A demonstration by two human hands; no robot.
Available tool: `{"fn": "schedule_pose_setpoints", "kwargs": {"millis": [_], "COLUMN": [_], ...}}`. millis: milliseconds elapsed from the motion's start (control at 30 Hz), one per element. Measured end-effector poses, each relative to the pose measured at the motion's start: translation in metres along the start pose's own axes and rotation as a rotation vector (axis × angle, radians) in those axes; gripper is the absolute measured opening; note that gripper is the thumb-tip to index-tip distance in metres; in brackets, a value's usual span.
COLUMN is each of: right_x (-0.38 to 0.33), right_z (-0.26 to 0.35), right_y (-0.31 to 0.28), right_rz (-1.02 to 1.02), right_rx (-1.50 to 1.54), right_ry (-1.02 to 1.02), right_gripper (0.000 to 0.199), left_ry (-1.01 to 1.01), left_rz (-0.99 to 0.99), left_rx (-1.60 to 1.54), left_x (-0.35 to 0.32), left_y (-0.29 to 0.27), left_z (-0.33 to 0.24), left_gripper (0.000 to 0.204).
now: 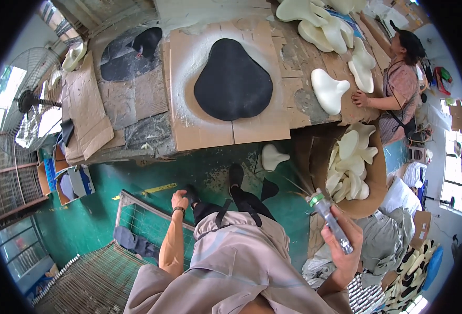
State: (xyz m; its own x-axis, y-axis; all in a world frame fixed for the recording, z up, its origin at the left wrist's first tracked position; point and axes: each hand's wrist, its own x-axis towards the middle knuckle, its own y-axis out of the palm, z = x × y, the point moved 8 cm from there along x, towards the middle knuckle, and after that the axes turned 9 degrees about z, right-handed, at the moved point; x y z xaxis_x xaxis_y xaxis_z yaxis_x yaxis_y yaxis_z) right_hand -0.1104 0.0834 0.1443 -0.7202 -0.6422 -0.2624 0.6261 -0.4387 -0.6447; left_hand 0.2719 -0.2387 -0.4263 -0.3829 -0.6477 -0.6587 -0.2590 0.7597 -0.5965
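Note:
My right hand (343, 238) is closed round a grey cylindrical tool (331, 222) with a green ring, which looks like a spray gun. Thin streaks reach from its tip toward the table; whether they are spray or bristles is unclear. My left hand (179, 200) hangs low beside my shoe, near a metal wire rack (152, 209), its fingers curled. What it holds, if anything, is hidden. Before me a black saddle-shaped sheet (233, 81) lies flat on a cardboard sheet (189, 137) on the table, ringed by whitish residue.
Cream foam saddle pads (320, 23) are heaped at the far right of the table. More fill a cardboard box (380, 191) at right; one pad (273, 157) lies on the green floor. A person (398, 83) stands at the table's right end. A fan (29, 99) stands left.

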Motion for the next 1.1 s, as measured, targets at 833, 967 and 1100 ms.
{"fn": "schedule_pose_setpoints", "kwargs": {"millis": [833,967,1100], "right_x": [0.053,0.030,0.021], "right_z": [0.006,-0.006,0.003], "right_y": [0.008,0.003,0.002], "right_rz": [-0.135,-0.116,-0.085], "right_rx": [-0.005,-0.071,-0.072], "right_ry": [-0.159,-0.116,-0.105], "right_gripper": [0.050,0.052,0.052], "left_ry": [-0.132,-0.068,-0.031], "left_rz": [0.093,0.087,0.090], "left_rx": [-0.008,-0.002,0.015], "left_x": [-0.021,-0.006,0.003], "left_y": [0.015,0.014,0.017], "left_z": [0.021,-0.004,-0.012], "left_gripper": [0.036,0.037,0.038]}}
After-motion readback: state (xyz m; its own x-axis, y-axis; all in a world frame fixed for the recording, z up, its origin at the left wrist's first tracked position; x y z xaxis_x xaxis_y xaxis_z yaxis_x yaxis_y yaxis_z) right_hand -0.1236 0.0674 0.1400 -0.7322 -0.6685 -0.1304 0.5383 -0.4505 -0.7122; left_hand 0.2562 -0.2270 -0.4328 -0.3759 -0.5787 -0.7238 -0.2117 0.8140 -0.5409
